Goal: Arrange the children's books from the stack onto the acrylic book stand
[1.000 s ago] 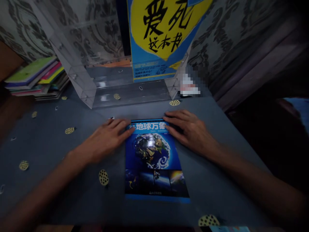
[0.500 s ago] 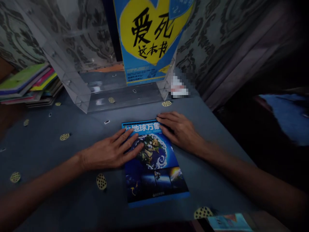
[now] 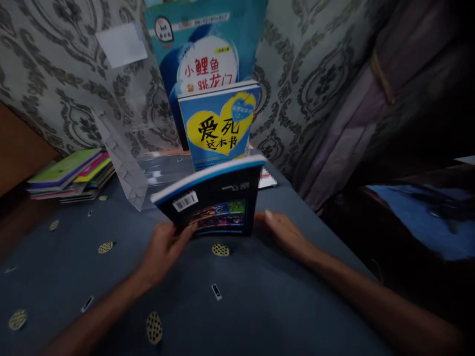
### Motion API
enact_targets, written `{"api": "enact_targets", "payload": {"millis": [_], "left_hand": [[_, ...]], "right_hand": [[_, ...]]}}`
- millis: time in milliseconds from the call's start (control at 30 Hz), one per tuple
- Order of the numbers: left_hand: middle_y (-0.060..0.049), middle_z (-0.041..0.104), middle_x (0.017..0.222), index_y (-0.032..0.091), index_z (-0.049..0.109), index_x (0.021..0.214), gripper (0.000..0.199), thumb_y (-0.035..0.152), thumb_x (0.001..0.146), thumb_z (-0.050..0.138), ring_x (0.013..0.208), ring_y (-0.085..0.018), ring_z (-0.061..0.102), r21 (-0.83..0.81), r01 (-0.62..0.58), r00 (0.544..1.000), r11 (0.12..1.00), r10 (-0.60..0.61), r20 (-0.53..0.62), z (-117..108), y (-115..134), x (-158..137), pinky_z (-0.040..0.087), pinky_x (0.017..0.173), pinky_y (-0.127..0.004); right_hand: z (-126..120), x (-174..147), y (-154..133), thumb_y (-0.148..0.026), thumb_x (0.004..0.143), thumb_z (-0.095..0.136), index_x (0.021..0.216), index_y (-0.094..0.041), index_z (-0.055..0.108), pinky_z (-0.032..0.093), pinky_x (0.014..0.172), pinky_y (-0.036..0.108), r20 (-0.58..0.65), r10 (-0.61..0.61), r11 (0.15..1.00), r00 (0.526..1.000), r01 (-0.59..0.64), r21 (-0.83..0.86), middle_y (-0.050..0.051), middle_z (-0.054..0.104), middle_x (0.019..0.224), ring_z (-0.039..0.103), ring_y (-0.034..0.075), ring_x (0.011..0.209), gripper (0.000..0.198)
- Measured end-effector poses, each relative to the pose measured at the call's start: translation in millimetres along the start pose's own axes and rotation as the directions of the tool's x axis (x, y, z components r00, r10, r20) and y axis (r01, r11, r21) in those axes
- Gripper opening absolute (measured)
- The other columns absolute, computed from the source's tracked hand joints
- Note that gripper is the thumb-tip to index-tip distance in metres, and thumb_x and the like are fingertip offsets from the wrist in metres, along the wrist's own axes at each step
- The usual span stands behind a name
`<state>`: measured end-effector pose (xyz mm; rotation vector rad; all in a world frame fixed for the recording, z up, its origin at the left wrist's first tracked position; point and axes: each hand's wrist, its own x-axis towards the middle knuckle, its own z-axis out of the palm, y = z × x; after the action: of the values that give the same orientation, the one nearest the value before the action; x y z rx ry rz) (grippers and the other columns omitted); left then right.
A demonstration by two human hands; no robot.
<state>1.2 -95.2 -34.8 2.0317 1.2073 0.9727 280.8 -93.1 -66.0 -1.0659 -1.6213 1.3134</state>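
My left hand (image 3: pixel 166 249) grips the lower left edge of a thin paperback book (image 3: pixel 218 198), its thumb pressed on the dark back cover. This book stands raised and slightly bowed, back cover facing me, with a barcode and small coloured pictures. At its lower right edge, my right hand (image 3: pixel 284 232) is closed against the book, fingertips partly hidden by it. Just behind stands a blue book with a yellow heart (image 3: pixel 218 126), its lower part covered by the held book. Taller behind that is a teal picture book (image 3: pixel 208 54).
A clear acrylic stand (image 3: pixel 124 165) holds the standing books near the patterned wall. Several stacked books (image 3: pixel 70 173) lie at the left. The table (image 3: pixel 237 316) has a grey-blue cloth with pineapple prints. A curtain (image 3: pixel 341 128) hangs at the right.
The book lay flat, front cover up, under both hands; now it is lifted upright showing its back cover. The view has tilted up, bringing the teal book into sight.
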Motion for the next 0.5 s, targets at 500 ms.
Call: {"api": "enact_targets", "payload": {"millis": [500], "left_hand": [[-0.010, 0.071, 0.109, 0.021, 0.047, 0.137, 0.068, 0.056, 0.083, 0.070, 0.081, -0.021, 0.070, -0.310, 0.645, 0.717, 0.699, -0.413, 0.561, 8, 9, -26, 0.048, 0.049, -0.020]], "right_hand": [[14, -1, 7, -0.051, 0.086, 0.069, 0.127, -0.021, 0.056, 0.045, 0.037, 0.019, 0.048, 0.007, 0.977, 0.999, -0.017, 0.214, -0.001, 0.066, 0.081, 0.055, 0.010, 0.053, 0.052]]}}
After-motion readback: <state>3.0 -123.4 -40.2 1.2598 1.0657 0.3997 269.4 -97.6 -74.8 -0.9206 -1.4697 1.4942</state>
